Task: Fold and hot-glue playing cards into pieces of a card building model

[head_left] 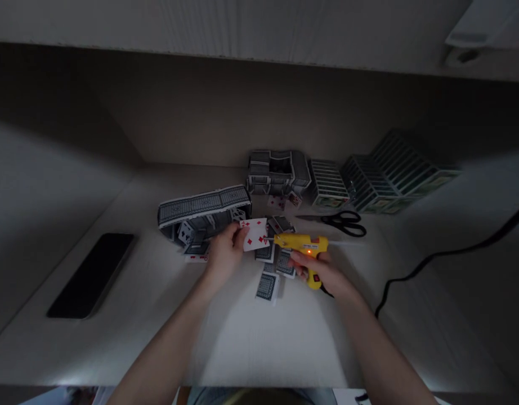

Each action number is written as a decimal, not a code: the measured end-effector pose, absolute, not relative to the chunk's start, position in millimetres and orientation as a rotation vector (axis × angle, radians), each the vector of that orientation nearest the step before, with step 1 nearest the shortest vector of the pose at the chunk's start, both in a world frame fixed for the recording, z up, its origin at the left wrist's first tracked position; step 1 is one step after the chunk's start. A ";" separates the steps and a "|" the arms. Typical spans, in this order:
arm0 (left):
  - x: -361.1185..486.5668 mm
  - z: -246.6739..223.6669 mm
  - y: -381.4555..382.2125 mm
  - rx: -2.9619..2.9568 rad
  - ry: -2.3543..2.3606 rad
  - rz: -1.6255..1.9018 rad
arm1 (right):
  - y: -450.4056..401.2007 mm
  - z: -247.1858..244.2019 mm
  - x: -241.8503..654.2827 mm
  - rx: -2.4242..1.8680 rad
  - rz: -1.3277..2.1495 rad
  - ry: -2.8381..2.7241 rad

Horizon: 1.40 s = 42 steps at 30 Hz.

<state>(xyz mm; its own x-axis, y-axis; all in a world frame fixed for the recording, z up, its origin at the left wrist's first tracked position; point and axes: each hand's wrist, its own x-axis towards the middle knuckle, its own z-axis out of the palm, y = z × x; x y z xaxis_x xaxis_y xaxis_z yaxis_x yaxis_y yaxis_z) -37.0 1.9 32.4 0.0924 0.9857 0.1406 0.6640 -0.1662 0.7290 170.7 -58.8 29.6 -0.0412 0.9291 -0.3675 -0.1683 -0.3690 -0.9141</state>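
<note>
My left hand (pixel 226 247) pinches a playing card (pixel 254 235) with red diamonds, its face turned up. A yellow glue gun (pixel 304 244) with a lit orange light is gripped in my right hand (pixel 321 271). The gun's nozzle points left and meets the card's right edge; whether it touches is too small to tell. Below the card and the gun lie several patterned-back cards (pixel 267 287). Beside my left hand stands a long curved structure made of cards (pixel 205 206).
Black scissors (pixel 346 222) lie behind the glue gun. A phone (pixel 92 275) rests at the left. Along the back stand a card structure (pixel 301 169), a small striped block (pixel 329 183) and larger striped stepped pieces (pixel 394 169). A black cable (pixel 437 254) crosses the right side.
</note>
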 end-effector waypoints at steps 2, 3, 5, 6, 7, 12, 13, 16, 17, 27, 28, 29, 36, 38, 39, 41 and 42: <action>-35.3 32.3 -0.7 1.936 1.589 0.858 | -57.8 29.5 167.5 -1.314 1.577 -0.852; -34.5 32.2 -1.8 1.948 1.575 0.858 | -57.4 30.2 166.8 -1.309 1.578 -0.842; -33.0 31.8 -3.4 1.947 1.553 0.858 | -56.8 32.0 166.7 -1.310 1.566 -0.833; -32.3 31.7 -4.0 1.940 1.546 0.859 | -56.6 32.7 167.0 -1.310 1.558 -0.833; -31.8 31.8 -4.4 1.932 1.541 0.861 | -56.5 33.1 167.4 -1.306 1.552 -0.833; -30.1 33.9 -5.8 1.927 1.543 0.874 | -56.7 33.1 168.7 -1.279 1.541 -0.839; -29.9 34.4 -6.0 1.925 1.541 0.878 | -56.9 33.5 168.6 -1.287 1.538 -0.841; -29.4 34.7 -6.1 1.921 1.517 0.892 | -57.1 35.2 168.0 -1.318 1.531 -0.853; -29.2 34.4 -6.0 1.921 1.510 0.899 | -57.1 35.5 167.9 -1.324 1.526 -0.857; -28.2 34.4 -6.8 1.911 1.508 0.928 | -58.0 33.4 169.3 -1.394 1.490 -0.810; -28.0 35.2 -7.1 1.910 1.510 0.938 | -58.1 33.5 169.5 -1.394 1.490 -0.811; -27.9 35.8 -7.3 1.908 1.508 0.946 | -58.2 33.7 169.8 -1.394 1.491 -0.816; -29.4 34.5 -6.2 1.889 1.482 0.983 | -57.6 35.8 171.1 -1.380 1.482 -0.833; -30.1 33.8 -6.2 1.881 1.495 0.984 | -57.5 36.5 171.2 -1.383 1.484 -0.846; -30.3 33.7 -6.4 1.875 1.497 0.986 | -57.4 36.7 171.3 -1.384 1.484 -0.851; -30.4 34.3 -6.8 1.868 1.493 0.987 | -57.5 36.9 171.8 -1.378 1.486 -0.858; -30.4 34.7 -7.0 1.867 1.493 0.987 | -57.6 36.8 172.1 -1.372 1.487 -0.857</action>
